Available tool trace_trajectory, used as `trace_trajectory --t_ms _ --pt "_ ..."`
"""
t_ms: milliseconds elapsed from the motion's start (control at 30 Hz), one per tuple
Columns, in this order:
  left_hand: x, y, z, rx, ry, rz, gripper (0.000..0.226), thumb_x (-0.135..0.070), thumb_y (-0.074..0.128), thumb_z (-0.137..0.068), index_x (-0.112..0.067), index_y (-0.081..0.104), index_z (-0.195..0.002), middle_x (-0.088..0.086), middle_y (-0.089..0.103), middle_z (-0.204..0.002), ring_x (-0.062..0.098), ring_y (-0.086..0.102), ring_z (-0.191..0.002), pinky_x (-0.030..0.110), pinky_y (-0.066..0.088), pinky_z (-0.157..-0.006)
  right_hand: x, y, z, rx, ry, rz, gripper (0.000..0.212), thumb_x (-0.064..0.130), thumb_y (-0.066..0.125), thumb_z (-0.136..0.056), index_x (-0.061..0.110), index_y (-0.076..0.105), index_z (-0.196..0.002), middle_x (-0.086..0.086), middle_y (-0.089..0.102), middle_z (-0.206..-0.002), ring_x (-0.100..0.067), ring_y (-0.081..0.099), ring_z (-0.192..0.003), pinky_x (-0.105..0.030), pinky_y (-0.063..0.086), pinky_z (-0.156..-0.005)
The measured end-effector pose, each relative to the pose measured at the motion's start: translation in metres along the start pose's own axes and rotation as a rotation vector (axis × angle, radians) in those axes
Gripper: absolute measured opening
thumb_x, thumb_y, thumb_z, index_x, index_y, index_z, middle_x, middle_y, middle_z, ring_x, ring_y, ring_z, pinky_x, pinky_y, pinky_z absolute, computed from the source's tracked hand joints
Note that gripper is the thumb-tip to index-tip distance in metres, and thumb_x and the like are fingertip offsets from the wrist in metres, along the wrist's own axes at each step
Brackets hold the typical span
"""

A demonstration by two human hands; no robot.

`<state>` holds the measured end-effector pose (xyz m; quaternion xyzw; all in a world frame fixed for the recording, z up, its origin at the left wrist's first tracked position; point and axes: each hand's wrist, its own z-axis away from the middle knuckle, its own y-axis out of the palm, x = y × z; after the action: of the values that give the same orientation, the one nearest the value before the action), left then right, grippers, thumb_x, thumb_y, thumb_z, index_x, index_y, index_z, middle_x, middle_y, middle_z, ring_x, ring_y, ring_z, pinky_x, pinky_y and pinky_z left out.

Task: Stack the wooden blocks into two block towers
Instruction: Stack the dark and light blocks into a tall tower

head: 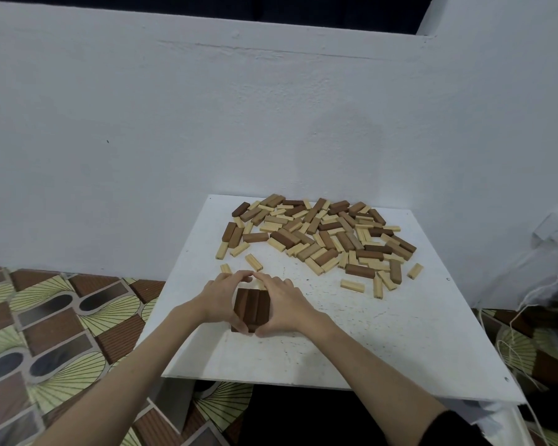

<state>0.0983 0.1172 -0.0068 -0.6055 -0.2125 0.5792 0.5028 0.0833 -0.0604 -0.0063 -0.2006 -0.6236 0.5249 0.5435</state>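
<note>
A: Both hands, left hand (221, 299) and right hand (282, 304), are cupping the dark block layer (251, 305), fingers curled against its sides, nearer than the loose pile (322, 239).

B: Squaring it; pressing evenly is probably keeping edges flush.

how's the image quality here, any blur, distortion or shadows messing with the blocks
Head view: wide-angle bending curves the wall ledge and board edges; lighting is soft and dim; a faint shadow sits on the wall above the loose block pile; the dark blocks between the left hand and right hand are fairly sharp.

Dark brown blocks (251, 305), white board (384, 333).
</note>
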Motion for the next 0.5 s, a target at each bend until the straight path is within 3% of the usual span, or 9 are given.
trace_trajectory --t_ms 233,500 --pt "-0.0042 -0.0005 -0.0028 0.071 -0.002 -0.241 0.111 -0.044 0.085 -0.056 -0.026 0.019 -0.143 -0.005 0.042 -0.138 0.018 0.026 -0.132 0.036 0.021 -0.108 0.0012 -0.0024 0.0005 0.017 -0.031 0.095 0.100 0.034 0.076 -0.069 0.030 0.013 -0.146 -0.005 0.048 -0.129 -0.027 0.040 -0.113 -0.040 0.037 -0.093" --pt "-0.0041 0.0013 -0.0027 0.037 -0.005 -0.265 0.109 -0.047 0.083 -0.058 -0.024 0.018 -0.143 -0.005 0.045 -0.136 0.018 0.029 -0.133 0.035 0.023 -0.108 0.0038 -0.0017 -0.0023 -0.003 -0.042 0.103 0.098 0.038 0.075 -0.071 0.030 0.014 -0.147 -0.006 0.051 -0.126 -0.028 0.041 -0.114 -0.041 0.035 -0.094"
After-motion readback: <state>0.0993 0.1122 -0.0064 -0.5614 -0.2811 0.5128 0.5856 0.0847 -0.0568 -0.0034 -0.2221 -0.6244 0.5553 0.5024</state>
